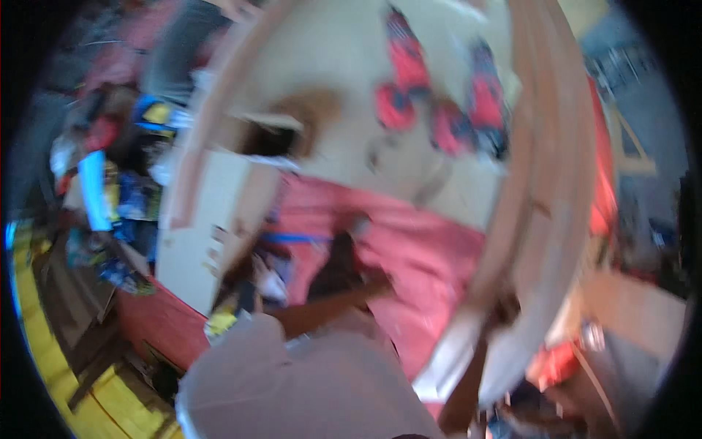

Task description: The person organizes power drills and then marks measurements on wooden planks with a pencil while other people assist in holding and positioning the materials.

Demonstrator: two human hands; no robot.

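The whole picture is smeared by motion. My left hand is over a pinkish-red cloth or sheet, beside a dark shape I cannot make out. Its fingers are too blurred to read. My right hand is at the long curved wooden rail on the right, seemingly touching it; its fingers are smeared too. Beyond the sheet, on a pale board, lie two red and black objects that look like power tools, one at the centre and one to the right.
A dark rectangular opening shows in the board at left. A white panel stands below it. Mixed colourful items are heaped further left, near yellow planks. An orange-red item lies at lower right.
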